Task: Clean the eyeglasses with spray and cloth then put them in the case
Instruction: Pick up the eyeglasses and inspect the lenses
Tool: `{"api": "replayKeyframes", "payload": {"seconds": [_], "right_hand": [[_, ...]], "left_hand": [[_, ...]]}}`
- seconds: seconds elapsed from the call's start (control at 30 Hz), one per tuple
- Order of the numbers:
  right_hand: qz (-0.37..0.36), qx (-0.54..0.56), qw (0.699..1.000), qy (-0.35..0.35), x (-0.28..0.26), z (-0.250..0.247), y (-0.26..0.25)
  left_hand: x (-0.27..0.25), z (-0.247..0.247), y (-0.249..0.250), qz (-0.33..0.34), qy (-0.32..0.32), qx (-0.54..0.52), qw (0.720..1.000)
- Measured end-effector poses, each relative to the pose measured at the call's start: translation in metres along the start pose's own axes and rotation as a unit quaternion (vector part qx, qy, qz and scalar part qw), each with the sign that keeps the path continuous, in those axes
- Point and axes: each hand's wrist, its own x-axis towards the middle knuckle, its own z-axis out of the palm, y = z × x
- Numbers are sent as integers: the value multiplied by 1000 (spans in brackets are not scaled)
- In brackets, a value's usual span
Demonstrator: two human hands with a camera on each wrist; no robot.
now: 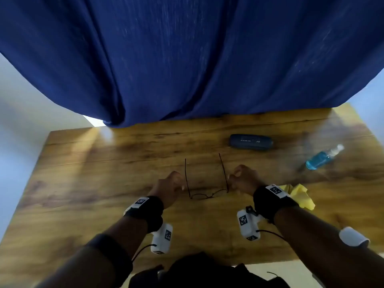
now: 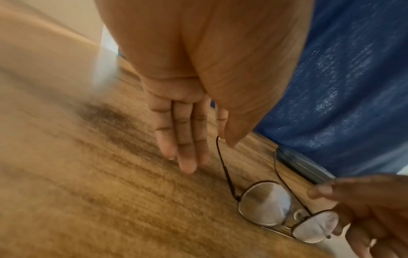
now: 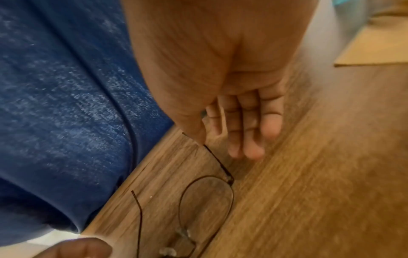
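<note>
The thin dark wire-framed eyeglasses (image 1: 207, 195) are in the middle of the wooden table (image 1: 104, 194), temples unfolded and pointing away from me. My left hand (image 1: 181, 185) pinches the left temple (image 2: 223, 162) between thumb and forefinger, its other fingers (image 2: 185, 153) stretched out. My right hand (image 1: 229, 179) pinches the right temple (image 3: 217, 162) the same way. I cannot tell whether the lenses (image 2: 262, 206) rest on the wood or hang just above it. The dark blue case (image 1: 251, 142) lies shut at the back right. The blue spray bottle (image 1: 323, 157) stands further right.
A crumpled yellow cloth (image 1: 301, 197) lies just right of my right wrist. A dark blue curtain (image 1: 187, 59) hangs over the table's far edge, close behind the case. The table's left half shows bare wood.
</note>
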Motion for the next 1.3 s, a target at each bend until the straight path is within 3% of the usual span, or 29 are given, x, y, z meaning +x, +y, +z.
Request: {"api": "replayKeyframes", "payload": {"seconds": [0.13,0.37,0.57,0.77,1.0,1.3], "right_hand": [[42,64,995,-65,-6,15,7],[11,159,987,-9,-7,14,-3],[-79,283,955,46,-25,-28,-59],[-161,402,896,100,-74,-64,-119],[-276,372,871,162,-136,-69,-147],[-340,329,855,212,-177,-71,-143]], "left_hand": [[1,15,2,-19,-59,-48,997],[11,-3,8,-13,-28,-77,997],[7,-77,41,79,70,-192,976],[-35,-142,79,192,116,-248,942],[-78,-170,96,269,200,-245,909],[-111,-172,106,330,209,-253,885]]}}
